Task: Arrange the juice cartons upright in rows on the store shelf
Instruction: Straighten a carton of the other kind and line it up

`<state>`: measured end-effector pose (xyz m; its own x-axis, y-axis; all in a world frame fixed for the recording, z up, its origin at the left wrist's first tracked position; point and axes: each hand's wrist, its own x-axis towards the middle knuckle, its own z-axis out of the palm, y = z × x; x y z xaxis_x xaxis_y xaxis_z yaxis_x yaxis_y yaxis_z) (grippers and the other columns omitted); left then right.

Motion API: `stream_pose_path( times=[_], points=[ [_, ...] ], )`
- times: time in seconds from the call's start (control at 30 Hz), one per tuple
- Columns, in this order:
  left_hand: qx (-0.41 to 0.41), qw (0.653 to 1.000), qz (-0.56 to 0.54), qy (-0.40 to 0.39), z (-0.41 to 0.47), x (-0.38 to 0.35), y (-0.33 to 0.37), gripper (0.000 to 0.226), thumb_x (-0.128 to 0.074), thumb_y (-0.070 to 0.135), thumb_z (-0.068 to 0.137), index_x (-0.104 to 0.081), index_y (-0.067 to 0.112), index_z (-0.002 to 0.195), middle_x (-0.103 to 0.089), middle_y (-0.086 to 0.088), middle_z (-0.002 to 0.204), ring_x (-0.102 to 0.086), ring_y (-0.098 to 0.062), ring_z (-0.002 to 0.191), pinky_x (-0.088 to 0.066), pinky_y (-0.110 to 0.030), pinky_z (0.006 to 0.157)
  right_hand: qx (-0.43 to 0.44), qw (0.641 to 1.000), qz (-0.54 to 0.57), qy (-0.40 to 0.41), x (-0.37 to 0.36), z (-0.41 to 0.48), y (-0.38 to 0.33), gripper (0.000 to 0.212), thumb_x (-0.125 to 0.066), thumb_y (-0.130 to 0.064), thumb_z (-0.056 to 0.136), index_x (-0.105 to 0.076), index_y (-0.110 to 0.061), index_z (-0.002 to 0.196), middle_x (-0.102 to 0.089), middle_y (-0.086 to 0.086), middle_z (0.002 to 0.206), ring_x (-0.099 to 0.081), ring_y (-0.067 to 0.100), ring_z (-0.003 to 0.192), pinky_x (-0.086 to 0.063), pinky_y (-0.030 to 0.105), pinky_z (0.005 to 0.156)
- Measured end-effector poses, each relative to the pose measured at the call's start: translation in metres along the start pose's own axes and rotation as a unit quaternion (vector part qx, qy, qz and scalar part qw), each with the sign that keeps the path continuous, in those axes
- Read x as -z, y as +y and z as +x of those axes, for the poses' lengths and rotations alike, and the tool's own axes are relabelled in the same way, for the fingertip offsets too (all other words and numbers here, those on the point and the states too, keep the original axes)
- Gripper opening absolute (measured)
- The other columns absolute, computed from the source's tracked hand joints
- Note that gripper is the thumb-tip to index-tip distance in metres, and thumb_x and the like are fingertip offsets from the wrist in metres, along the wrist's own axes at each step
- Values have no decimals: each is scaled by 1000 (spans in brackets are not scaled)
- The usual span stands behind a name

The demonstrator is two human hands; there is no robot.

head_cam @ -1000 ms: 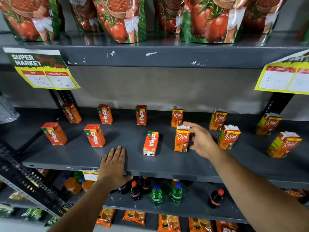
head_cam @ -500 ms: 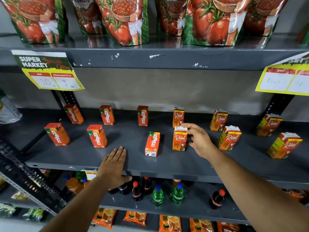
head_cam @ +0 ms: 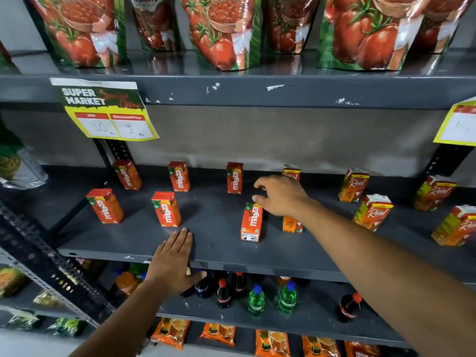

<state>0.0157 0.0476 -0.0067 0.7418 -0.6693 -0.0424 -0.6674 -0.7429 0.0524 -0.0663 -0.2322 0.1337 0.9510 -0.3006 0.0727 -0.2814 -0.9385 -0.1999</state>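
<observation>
Shelf: a dark grey metal store shelf (head_cam: 221, 251); juice cartons stand on it in two loose rows, well apart from one another
Maaza cartons: three red ones in the back row (head_cam: 179, 176); in the front row two stand upright at the left (head_cam: 166, 208); a third front Maaza carton (head_cam: 252, 222) stands upright near the middle, its top just under the right hand
Real cartons: orange and yellow, to the right; one back-row Real carton (head_cam: 291, 172) shows only its top above the right hand; a front Real carton (head_cam: 292, 224) shows only its lower part below the wrist; others (head_cam: 373, 212) stand tilted by the wide lens further right
Right hand (head_cam: 282, 195): reaches over the middle of the shelf, palm down; fingers (head_cam: 260, 185) loosely curled and spread, closed on nothing; the thumb tip is at the top edge of the middle Maaza carton, contact unclear
Left hand (head_cam: 172, 264): lies flat on the front edge of the shelf, fingers straight and together, holding nothing
Above: tomato pouches (head_cam: 221, 32); a supermarket price tag (head_cam: 105, 112) hangs from the upper shelf edge
Below: soft-drink bottles (head_cam: 256, 300)
</observation>
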Motion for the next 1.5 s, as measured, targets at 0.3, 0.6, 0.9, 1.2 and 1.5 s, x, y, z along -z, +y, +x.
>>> stream_pose_path(
  times=[0.3,0.6,0.9,1.2,1.5],
  points=[
    [2,1000,5,1,-18,-4,-47,106,-13,81,68,8,15,148,19,-1,155,13,-22,145,7,-40,114,-108,989,-25,-98,-20,33,-46,44,-62,-45,86,-58,-12,114,-65,10,113,-64,28,97,-46,32,68],
    [-26,999,-8,-36,-15,0,-52,116,-25,88,65,14,16,148,18,-6,159,17,-26,145,7,-43,116,-285,948,63,-130,-42,33,-58,52,-62,-46,87,-55,-7,121,-65,12,115,-63,28,104,-48,36,76],
    [-32,999,0,-43,-16,2,-53,115,-42,81,72,15,14,147,18,-8,159,17,-27,145,3,-47,118,-356,872,336,-32,-44,17,-50,57,-78,-34,64,-49,-12,108,-67,13,98,-69,28,86,-59,41,78],
    [-11,999,18,-49,-17,3,-45,122,-28,87,61,15,13,147,17,-8,159,16,-28,145,4,-47,119,-296,805,508,-77,-41,-1,-34,51,-77,-37,78,-52,-11,114,-66,10,109,-59,23,109,-50,47,96],
    [-3,999,17,-37,-17,1,-42,127,-23,89,53,13,12,148,15,-8,159,15,-28,146,3,-48,119,-282,754,584,-107,-43,-10,-26,31,-67,-31,89,-60,-14,113,-66,15,115,-56,34,120,-47,59,99]
  ],
)
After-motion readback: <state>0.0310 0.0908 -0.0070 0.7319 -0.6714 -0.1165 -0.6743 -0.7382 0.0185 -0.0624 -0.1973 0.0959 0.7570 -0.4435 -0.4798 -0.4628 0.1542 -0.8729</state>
